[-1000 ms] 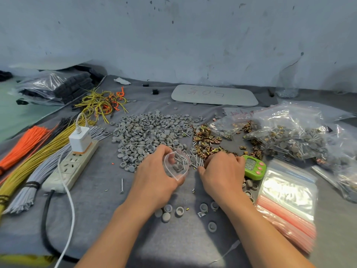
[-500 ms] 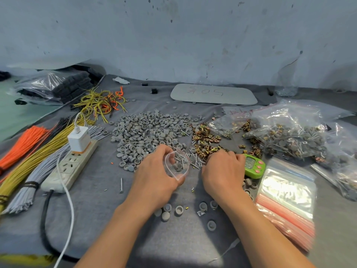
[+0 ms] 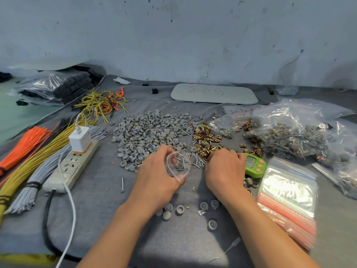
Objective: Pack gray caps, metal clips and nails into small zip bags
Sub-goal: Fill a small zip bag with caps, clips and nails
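mid-bench [image 3: 96, 209], the left hand [image 3: 156, 178] pinches the bag [image 3: 178, 166] open beside the caps [image 3: 146, 132]. the right hand [image 3: 224, 169] curls its fingers into the clips [image 3: 204, 138] and nails [image 3: 197, 163]; whether they hold any, i can't tell. a slack pinch could spill the bag.

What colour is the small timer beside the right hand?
The timer is bright green with pink buttons; the head view shows it best.
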### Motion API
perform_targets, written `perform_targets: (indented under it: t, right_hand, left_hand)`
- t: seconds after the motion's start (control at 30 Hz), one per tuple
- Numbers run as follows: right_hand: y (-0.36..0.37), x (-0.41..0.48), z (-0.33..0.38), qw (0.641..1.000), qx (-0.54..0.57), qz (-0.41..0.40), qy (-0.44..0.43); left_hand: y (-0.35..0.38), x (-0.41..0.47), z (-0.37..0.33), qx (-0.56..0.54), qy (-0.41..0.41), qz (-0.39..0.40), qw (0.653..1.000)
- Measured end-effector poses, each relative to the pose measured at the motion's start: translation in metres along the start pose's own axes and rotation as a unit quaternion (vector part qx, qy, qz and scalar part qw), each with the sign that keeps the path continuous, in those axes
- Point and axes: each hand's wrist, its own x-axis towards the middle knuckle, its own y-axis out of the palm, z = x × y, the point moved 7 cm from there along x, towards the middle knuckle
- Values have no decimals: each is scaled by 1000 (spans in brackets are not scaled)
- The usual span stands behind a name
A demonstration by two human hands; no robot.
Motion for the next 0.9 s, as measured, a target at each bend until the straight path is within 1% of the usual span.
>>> perform_targets:
  t: [0.2, 0.27, 0.3, 0.4, 0.47, 0.53, 0.6, 0.67, 0.73, 0.8, 0.87, 0.9]
  right_hand:
    - [-6, -5, 6, 1000, -17, 13, 3]
    - [-14, -8, 7, 1000, 14, -7, -5]
    - [-22, -10, 8, 998, 50, -30, -14]
    - [-50, -22, 17, 976, 161, -113, -90]
    - [-63, -35, 25, 963, 166, -151, -152]
    - [-67, -49, 33, 958, 147, -153, -194]
    - [-64, -57, 43, 954, 134, -134, -232]
    - [-60, -57, 52, 950, 143, -115, -254]
    - [-62, -52, 47, 944, 204, -112, -234]
    - [-70, -44, 26, 936, 254, -153, -188]
    - [-76, -33, -4, 943, 240, -190, -128]
    - [-76, -27, -19, 953, 220, -186, -96]
  left_hand:
    - [2, 0, 2, 2, 4, 5, 1000]
    - [3, 1, 2, 2, 6, 6, 1000]
    - [3, 1, 2, 2, 7, 5, 1000]
    - [3, 2, 1, 0, 12, -3, 1000]
    - [5, 4, 1, 7, 6, -3, 1000]
    - [8, 5, 0, 12, 2, 7, 1000]
    - [11, 5, -3, 5, 6, 14, 1000]
    - [11, 4, -5, 4, 11, 13, 1000]
    - [11, 2, -5, -1, 13, 13, 1000]
    - [9, 2, -4, -17, 17, 8, 1000]
    - [3, 2, -3, -47, 15, -12, 999]
    - [-1, 2, -2, -68, 11, -24, 997]
